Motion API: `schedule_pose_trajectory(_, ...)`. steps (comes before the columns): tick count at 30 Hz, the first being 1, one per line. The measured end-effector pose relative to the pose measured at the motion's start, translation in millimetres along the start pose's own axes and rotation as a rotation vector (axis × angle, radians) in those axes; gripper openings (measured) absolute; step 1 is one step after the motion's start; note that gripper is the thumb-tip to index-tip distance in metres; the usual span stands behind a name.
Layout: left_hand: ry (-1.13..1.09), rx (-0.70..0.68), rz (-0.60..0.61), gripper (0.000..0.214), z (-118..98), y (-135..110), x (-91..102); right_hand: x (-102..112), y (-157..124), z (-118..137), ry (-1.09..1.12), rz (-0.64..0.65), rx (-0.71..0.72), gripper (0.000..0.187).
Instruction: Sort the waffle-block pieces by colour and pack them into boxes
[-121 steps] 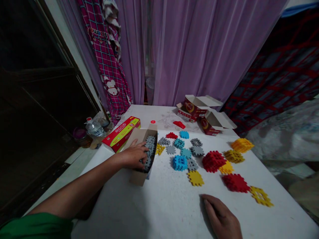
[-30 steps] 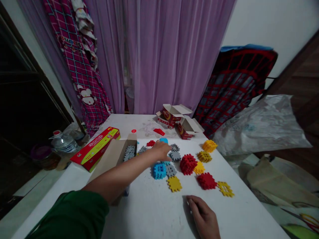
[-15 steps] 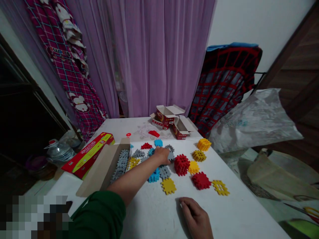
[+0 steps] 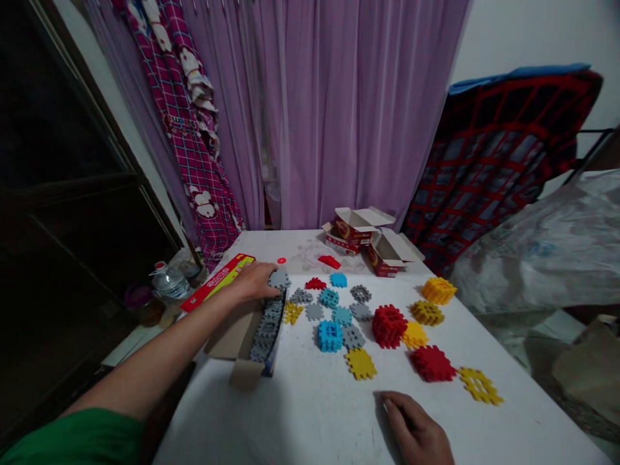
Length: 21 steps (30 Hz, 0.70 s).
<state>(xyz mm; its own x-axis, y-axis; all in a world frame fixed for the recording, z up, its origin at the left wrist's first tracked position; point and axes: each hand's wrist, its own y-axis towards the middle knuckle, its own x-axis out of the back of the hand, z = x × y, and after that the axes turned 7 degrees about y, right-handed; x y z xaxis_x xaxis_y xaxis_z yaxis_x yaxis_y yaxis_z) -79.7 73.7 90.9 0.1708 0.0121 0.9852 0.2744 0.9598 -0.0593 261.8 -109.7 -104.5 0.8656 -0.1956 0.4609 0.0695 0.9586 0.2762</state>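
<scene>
My left hand point(image 4: 256, 280) grips a grey toothed building tile point(image 4: 279, 279) above the far end of an open cardboard box point(image 4: 233, 330). Inside that box, grey tiles point(image 4: 265, 329) stand packed in a row. My right hand point(image 4: 419, 427) rests on the table near the front, its fingers curled in and nothing visible in them. Beyond it lie a yellow tile point(image 4: 361, 364), a blue stack point(image 4: 330, 336), a red block of tiles point(image 4: 389, 326) and a red stack point(image 4: 433, 363). Loose grey tiles point(image 4: 314, 312) are spread between the box and these stacks.
Small red boxes point(image 4: 383, 259) with raised flaps stand at the back of the white table point(image 4: 310, 413). A long red and yellow box point(image 4: 217, 284) lies along the left edge. Yellow stacks point(image 4: 438, 290) sit at the right. A water bottle point(image 4: 169, 281) is beyond the left edge.
My left hand has moved left from the grey tiles mid-table to above the box, carrying a grey tile. My right hand stays on the table. The view has turned left.
</scene>
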Motion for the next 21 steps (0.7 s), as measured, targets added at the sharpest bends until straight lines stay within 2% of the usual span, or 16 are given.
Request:
schedule_pose_trajectory(3, 0.01, 0.02, 0.046, 0.054, 15.7, -3.8, -17.0, 0.1, 0.2, 0.2, -0.037, -0.018, 0.021, 0.033)
schedule_pose_trajectory(12, 0.024, -0.023, 0.042, 0.055, 19.5, 21.1, -64.4, 0.1, -0.8, 3.5, -0.098, -0.046, 0.051, 0.031)
schedule_pose_trajectory(15, -0.01, -0.025, 0.018, 0.058, 22.4, 17.2, -66.6, -0.1, -0.3, 3.5, -0.11, -0.043, 0.049, 0.032)
schedule_pose_trajectory(21, -0.033, -0.068, 0.001, 0.056, 21.5, -8.4, -51.5, 2.0, -2.1, -3.9, -0.138, 0.023, 0.009, 0.035)
